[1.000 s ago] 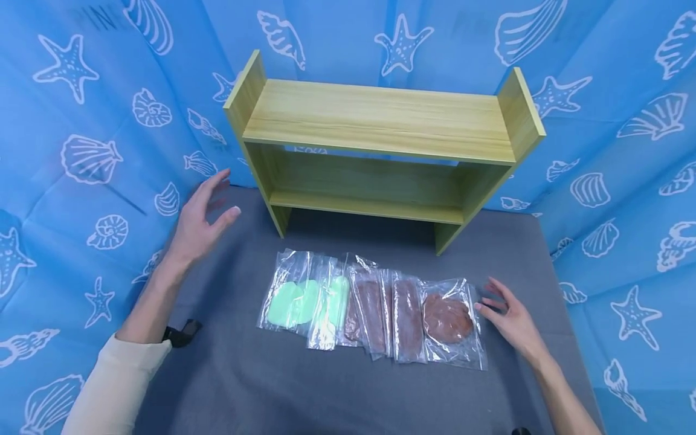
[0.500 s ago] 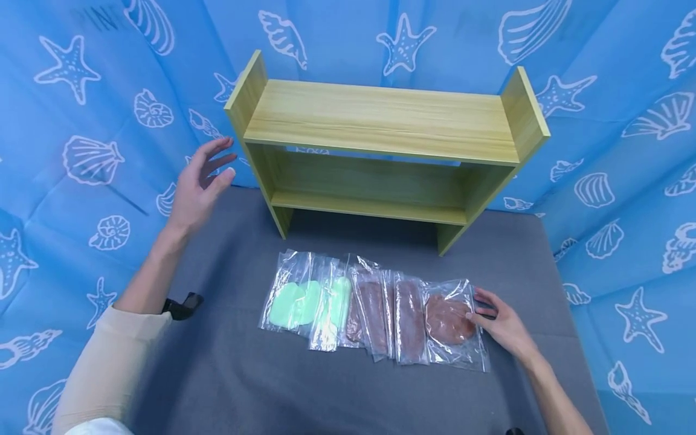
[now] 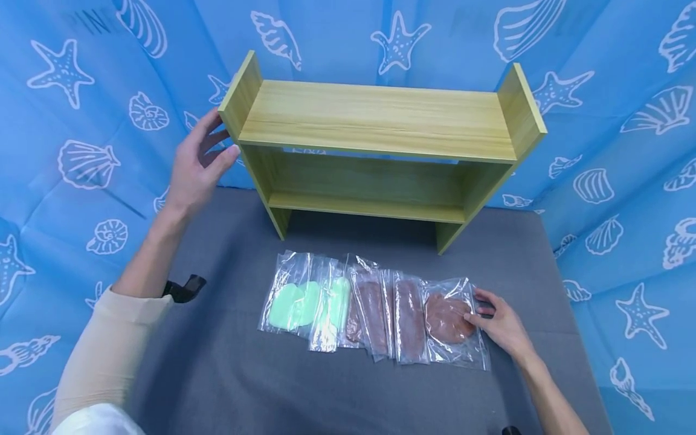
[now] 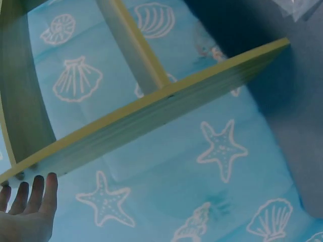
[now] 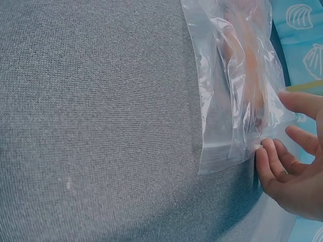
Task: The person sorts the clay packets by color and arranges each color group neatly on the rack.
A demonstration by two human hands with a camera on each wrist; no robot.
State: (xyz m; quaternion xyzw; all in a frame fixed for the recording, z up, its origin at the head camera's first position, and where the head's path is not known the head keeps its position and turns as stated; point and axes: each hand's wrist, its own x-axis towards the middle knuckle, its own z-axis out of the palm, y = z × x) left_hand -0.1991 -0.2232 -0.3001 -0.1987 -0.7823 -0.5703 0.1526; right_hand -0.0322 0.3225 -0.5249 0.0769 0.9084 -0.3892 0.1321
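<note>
My left hand [image 3: 194, 158] is at the left side panel of a pale wooden shelf [image 3: 375, 118], fingers spread and loosely bent. Its fingertips reach the panel's upper front edge; in the left wrist view the fingers [image 4: 49, 194] lie close against the panel. On the table, my right hand [image 3: 501, 323] rests at the right edge of a clear plastic bag [image 3: 448, 353] with a flat, rounded brown piece [image 3: 447, 317] inside. The thumb touches the bag's face, apart from the other fingers. In the right wrist view, bent fingertips [image 5: 265, 156] touch the bag's edge.
Left of that bag lie overlapping clear bags with long brown pieces [image 3: 409, 320] and light green pieces [image 3: 285, 307]. The shelf stands behind them on the grey table [image 3: 304, 393]. A blue curtain [image 3: 179, 36] with white shell prints hangs around.
My left hand has moved up to the upper part of the shelf's left panel. My right hand has come left onto the edge of the bag. Shelf and bags have hardly moved.
</note>
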